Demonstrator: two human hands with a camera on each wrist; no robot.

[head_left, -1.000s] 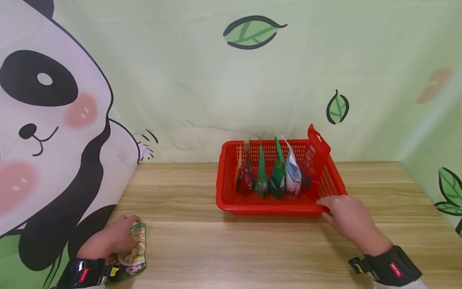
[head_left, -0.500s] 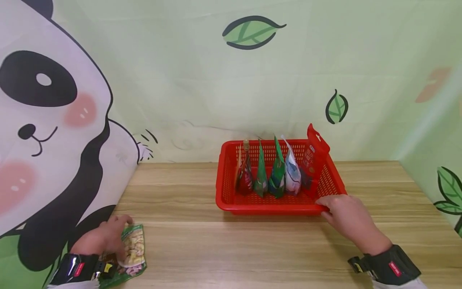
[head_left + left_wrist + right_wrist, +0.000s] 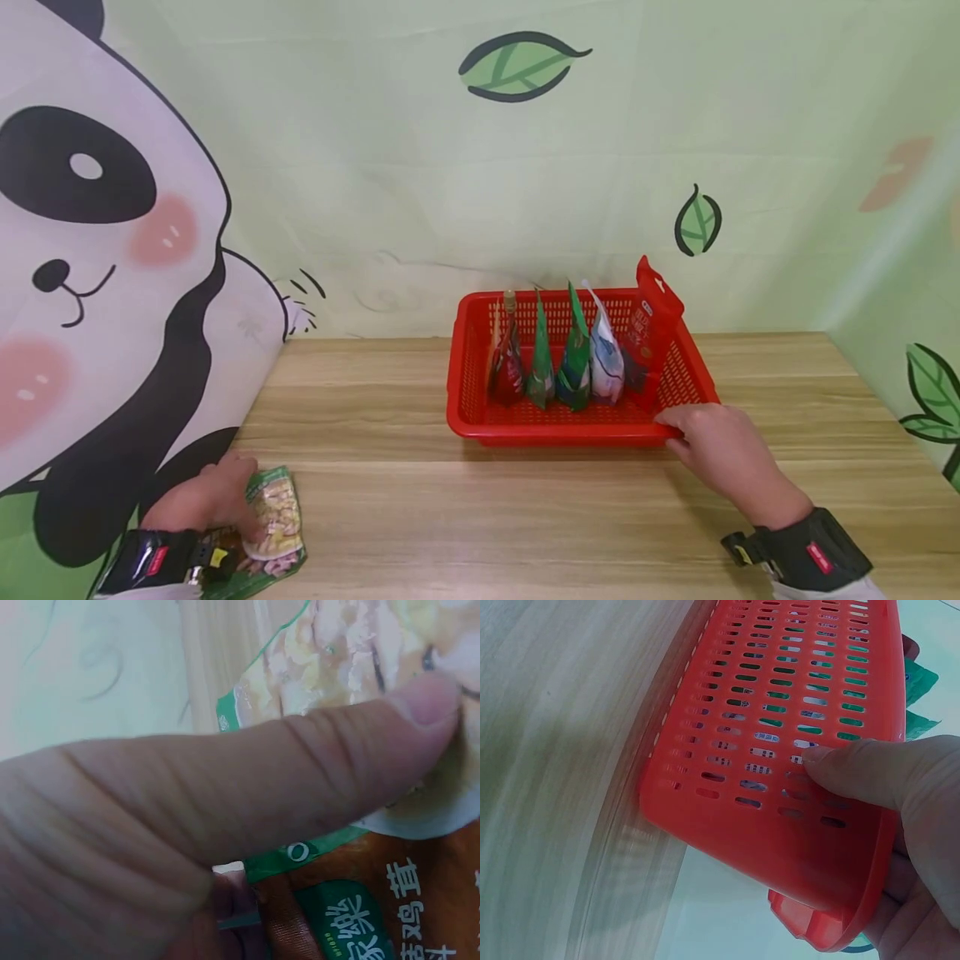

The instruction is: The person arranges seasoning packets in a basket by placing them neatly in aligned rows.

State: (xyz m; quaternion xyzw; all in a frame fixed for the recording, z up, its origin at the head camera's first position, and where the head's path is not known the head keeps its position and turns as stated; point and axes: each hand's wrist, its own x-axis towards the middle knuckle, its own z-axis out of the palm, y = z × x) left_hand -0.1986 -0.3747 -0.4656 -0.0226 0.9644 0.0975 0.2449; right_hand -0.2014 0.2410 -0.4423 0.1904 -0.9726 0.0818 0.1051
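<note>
On the table at the lower left lies a flat green and brown soup mix packet (image 3: 279, 510) with a picture of food on it. My left hand (image 3: 204, 500) is over its left part, thumb and fingers spread apart. The left wrist view shows the outstretched thumb (image 3: 322, 769) across the packet's front; the other fingers are hidden there. My right hand (image 3: 731, 454) grips the near right corner of a red plastic basket (image 3: 562, 433). In the right wrist view its thumb presses the basket's slotted outer wall (image 3: 742, 840), and its fingers go behind the rim.
Several packets stand upright in a row inside the basket, among them a green packet (image 3: 576, 358), a white packet (image 3: 606, 358) and a tall red packet (image 3: 651, 333). A printed cloth wall (image 3: 360, 208) closes off the table's back and sides.
My left hand has shifted left and slightly down over the soup mix packet. The packet's far corner has turned a little to the left. My right hand keeps its hold on the basket.
</note>
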